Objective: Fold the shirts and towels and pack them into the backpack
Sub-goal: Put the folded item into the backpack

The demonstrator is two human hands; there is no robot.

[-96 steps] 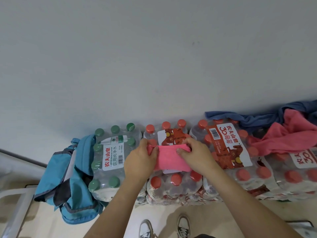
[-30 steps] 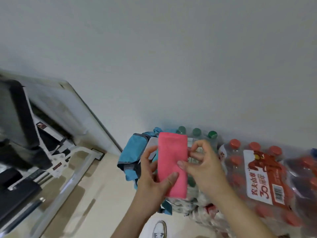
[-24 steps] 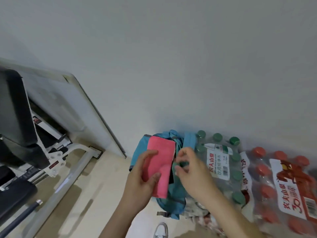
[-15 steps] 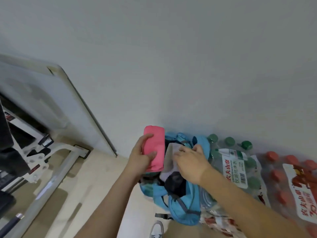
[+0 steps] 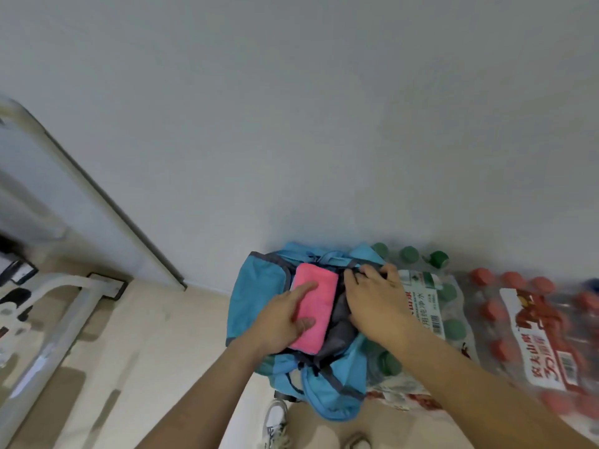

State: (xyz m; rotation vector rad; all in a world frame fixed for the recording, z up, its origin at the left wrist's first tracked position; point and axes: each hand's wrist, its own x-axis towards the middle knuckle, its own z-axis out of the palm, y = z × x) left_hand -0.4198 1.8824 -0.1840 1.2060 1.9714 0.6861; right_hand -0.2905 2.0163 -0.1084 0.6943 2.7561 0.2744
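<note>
A light-blue backpack (image 5: 256,293) with grey trim stands open against the wall, leaning on a pack of water bottles. A folded pink towel (image 5: 319,296) sits in its mouth, over the dark grey lining. My left hand (image 5: 285,319) holds the towel's left edge, thumb on top and forefinger stretched along it. My right hand (image 5: 376,303) grips the right rim of the backpack's opening and holds it apart.
Shrink-wrapped packs of green-capped bottles (image 5: 431,296) and red-capped bottles (image 5: 531,322) lie to the right of the backpack. A white metal frame (image 5: 64,306) stands on the beige floor at the left. A grey wall rises behind. My shoes (image 5: 275,422) show below.
The folded pink towel has gone from the bottle packs, lifted leftward, down into the backpack's mouth. My right hand left the towel and took the backpack's rim.
</note>
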